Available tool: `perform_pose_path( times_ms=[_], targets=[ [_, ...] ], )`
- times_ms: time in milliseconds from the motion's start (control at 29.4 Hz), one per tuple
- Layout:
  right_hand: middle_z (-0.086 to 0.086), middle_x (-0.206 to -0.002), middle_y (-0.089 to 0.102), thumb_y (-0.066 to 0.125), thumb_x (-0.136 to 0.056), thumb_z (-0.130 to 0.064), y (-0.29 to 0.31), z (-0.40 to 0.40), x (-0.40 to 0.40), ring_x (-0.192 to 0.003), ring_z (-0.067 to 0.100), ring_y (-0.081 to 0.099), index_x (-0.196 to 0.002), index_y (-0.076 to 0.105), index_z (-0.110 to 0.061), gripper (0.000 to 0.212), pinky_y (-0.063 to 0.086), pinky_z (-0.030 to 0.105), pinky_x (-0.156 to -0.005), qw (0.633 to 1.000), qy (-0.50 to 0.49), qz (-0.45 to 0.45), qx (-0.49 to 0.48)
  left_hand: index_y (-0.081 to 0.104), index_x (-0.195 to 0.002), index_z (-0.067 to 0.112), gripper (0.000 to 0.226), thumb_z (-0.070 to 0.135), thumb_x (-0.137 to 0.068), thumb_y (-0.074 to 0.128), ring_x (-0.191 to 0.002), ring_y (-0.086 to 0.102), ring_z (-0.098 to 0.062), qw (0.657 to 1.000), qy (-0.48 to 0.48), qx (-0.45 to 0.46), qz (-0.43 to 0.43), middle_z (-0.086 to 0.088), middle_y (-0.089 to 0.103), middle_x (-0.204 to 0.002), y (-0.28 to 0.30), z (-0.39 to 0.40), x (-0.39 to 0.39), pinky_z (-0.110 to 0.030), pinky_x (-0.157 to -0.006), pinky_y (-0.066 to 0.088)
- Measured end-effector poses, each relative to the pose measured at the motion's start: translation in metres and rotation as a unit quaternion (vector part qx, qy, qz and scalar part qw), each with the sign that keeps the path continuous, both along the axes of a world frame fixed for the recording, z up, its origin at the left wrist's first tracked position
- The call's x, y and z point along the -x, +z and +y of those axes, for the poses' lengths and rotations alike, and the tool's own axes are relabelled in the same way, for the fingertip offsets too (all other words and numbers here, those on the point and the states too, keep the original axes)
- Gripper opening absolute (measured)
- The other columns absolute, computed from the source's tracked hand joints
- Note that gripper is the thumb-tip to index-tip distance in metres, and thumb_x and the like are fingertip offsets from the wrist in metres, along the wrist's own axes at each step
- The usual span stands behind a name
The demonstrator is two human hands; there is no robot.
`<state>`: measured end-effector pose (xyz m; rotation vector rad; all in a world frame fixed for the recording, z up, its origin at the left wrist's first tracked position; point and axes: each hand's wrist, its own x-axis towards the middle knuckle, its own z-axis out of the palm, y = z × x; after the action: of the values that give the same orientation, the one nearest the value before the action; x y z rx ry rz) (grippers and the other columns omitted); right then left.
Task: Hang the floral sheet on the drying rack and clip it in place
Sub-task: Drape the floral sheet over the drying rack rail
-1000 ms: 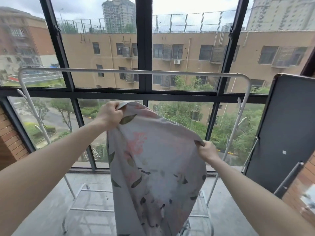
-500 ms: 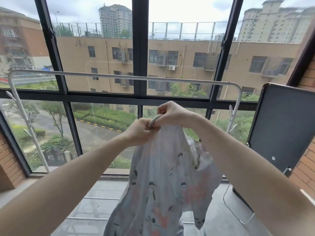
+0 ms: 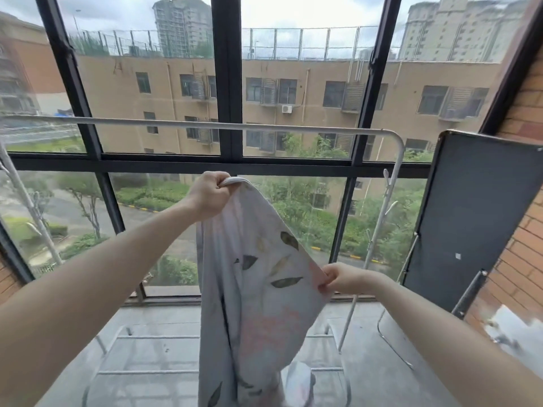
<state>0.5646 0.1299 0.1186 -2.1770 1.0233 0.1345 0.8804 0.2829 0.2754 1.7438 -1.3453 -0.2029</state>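
Between the hands hangs the floral sheet (image 3: pixel 258 289), bunched and not yet spread; the left hand (image 3: pixel 210 195) grips a folded top edge with its fingers curled round the cloth, raised higher, while the right hand (image 3: pixel 342 279) pinches a side edge lower down and out to the right; the rest of the cloth drops from both hands toward the floor (image 3: pixel 152 348), its lower end out of view. Above and beyond both hands runs the top bar of the drying rack (image 3: pixel 235 126), clear of the sheet; nothing touches it yet; the rack's right upright (image 3: pixel 382 218) stands just beyond the right hand. To the right of the right hand leans a dark board (image 3: pixel 470 215) against the brick wall. I judge the step in hand to be finding and opening out the sheet's edge before hanging; the next move calls for lifting both hands above the bar, drawing them apart so the edge runs straight, then laying the cloth over; no clips show anywhere, so clipping waits.
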Motion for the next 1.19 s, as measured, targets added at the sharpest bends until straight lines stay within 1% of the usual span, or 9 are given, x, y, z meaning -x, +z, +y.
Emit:
perform_pose_path(
  times_ms=[136,238,340,510,612,748,918,1020,1190],
  targets=[
    [0.003,-0.091,0.069,0.064,-0.097,-0.035,0.039,-0.024,0.012,-0.086,0.023,0.063,-0.089,0.065,-0.015,0.021,0.048,0.035,-0.071,0.958,-0.188,-0.153,0.153,0.054,-0.063,0.018,0.039,0.027,-0.101,0.062,-0.054,0.044,-0.019,0.997,0.055,-0.025,-0.039,0.001,0.049,-0.058,-0.004,0.008,-0.029,-0.025,-0.044,0.033],
    [0.002,-0.068,0.06,0.076,-0.089,-0.048,0.087,-0.034,0.02,-0.064,0.017,0.052,-0.073,0.066,-0.009,0.043,0.036,0.031,-0.055,0.911,-0.251,-0.241,0.22,0.067,-0.073,0.014,0.035,0.036,-0.1,0.062,-0.065,0.057,-0.027,0.986,0.104,-0.079,-0.104,-0.006,0.064,-0.067,-0.009,0.016,-0.05,-0.031,-0.054,0.04],
    [0.001,-0.055,0.048,0.077,-0.076,-0.07,0.122,-0.044,0.027,-0.053,0.016,0.042,-0.058,0.053,-0.016,0.062,0.029,0.03,-0.052,0.928,-0.21,-0.158,0.265,0.072,-0.083,0.011,0.04,0.044,-0.101,0.06,-0.075,0.061,-0.032,0.979,0.137,-0.108,-0.106,-0.012,0.07,-0.08,-0.012,0.02,-0.066,-0.037,-0.064,0.046],
    [0.002,-0.063,0.048,0.074,-0.089,-0.051,0.127,-0.055,0.047,-0.059,0.019,0.043,-0.066,0.054,-0.014,0.048,0.036,0.029,-0.054,0.96,-0.112,0.039,0.252,0.068,-0.076,0.008,0.044,0.043,-0.102,0.057,-0.08,0.063,-0.038,0.974,0.166,-0.117,-0.102,-0.014,0.068,-0.077,-0.018,0.026,-0.081,-0.042,-0.071,0.05],
    [0.001,-0.069,0.056,0.068,-0.098,-0.032,0.132,-0.056,0.04,-0.063,0.017,0.048,-0.087,0.069,-0.008,0.027,0.039,0.028,-0.055,0.954,-0.157,-0.147,0.209,0.065,-0.072,0.01,0.049,0.047,-0.102,0.053,-0.08,0.064,-0.038,0.969,0.166,-0.14,-0.115,-0.013,0.067,-0.075,-0.019,0.031,-0.084,-0.041,-0.07,0.05],
    [-0.006,-0.069,0.062,0.068,-0.099,-0.03,0.151,-0.046,0.022,-0.057,0.005,0.048,-0.086,0.072,-0.021,0.016,0.039,0.022,-0.053,0.846,-0.257,-0.451,0.12,0.067,-0.079,0.012,0.041,0.043,-0.102,0.053,-0.081,0.064,-0.035,0.964,0.168,-0.184,-0.095,-0.013,0.07,-0.081,-0.023,0.032,-0.086,-0.036,-0.067,0.047],
    [-0.019,-0.056,0.061,0.077,-0.092,-0.037,0.169,-0.038,0.01,-0.055,-0.003,0.048,-0.073,0.077,-0.025,0.023,0.037,0.014,-0.05,0.875,-0.214,-0.401,0.166,0.06,-0.09,0.007,0.029,-0.007,-0.088,0.035,-0.083,0.056,-0.029,0.966,0.08,-0.243,-0.029,-0.02,0.065,-0.097,-0.022,0.02,-0.066,-0.034,-0.067,0.041],
    [-0.012,-0.056,0.054,0.077,-0.09,-0.042,0.179,-0.044,0.008,-0.054,0.005,0.043,-0.069,0.075,-0.023,0.029,0.033,0.021,-0.048,0.875,-0.215,-0.396,0.178,0.061,-0.103,0.004,0.03,-0.004,-0.09,0.035,-0.095,0.059,-0.031,0.964,0.026,-0.262,-0.032,-0.02,0.066,-0.107,-0.03,0.01,-0.044,-0.036,-0.077,0.043],
    [0.0,-0.069,0.058,0.069,-0.099,-0.034,0.184,-0.062,0.027,-0.048,0.013,0.059,-0.085,0.073,-0.018,0.022,0.061,0.033,-0.051,0.868,-0.259,-0.39,0.166,0.073,-0.097,0.013,0.025,0.031,-0.096,0.055,-0.069,0.056,-0.017,0.973,-0.03,-0.225,-0.028,-0.004,0.068,-0.08,-0.039,-0.014,-0.014,-0.031,-0.066,0.041]
  ],
)
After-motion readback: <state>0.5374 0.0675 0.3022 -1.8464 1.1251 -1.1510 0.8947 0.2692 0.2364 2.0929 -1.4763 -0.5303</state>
